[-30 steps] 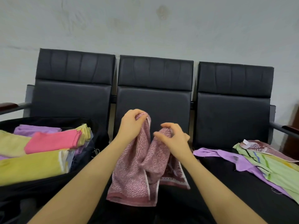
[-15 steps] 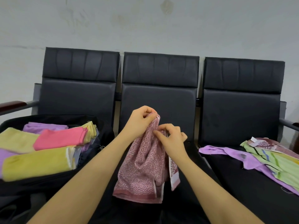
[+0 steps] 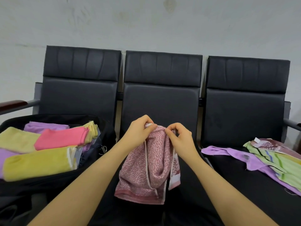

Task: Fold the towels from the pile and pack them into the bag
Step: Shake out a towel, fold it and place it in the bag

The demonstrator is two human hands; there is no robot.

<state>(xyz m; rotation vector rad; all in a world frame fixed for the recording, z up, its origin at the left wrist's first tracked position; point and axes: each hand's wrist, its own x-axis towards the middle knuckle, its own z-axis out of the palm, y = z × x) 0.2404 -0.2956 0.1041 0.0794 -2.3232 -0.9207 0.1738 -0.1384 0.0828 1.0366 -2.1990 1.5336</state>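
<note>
A row of three black padded seats is seen against a pale wall, w/ a dark armrest at far left. An open black bag is set on the left seat; folded towels are packed in it: two yellow ones, a pink one, a purple one further back & a pale yellow one at the far right edge of the bag. On the right seat a loose pile is spread out: a purple towel lies flat, a green striped towel is laid partly over it, and a reddish patterned towel w/ a white tag shows at the far end of the pile.

Over the middle seat a pink-and-white speckled towel is held up, hanging down in loose folds; its lower hem hangs near the seat, contact can't be told. Its top edge is pinched by the left hand, fingers curled round the fabric & thumb pressed on it. Just right of that, the same top edge is pinched by the right hand betw. thumb & forefinger, other fingers curled. Both hands are close together, nearly touching, w/ bare forearms reaching in from the near edge
</note>
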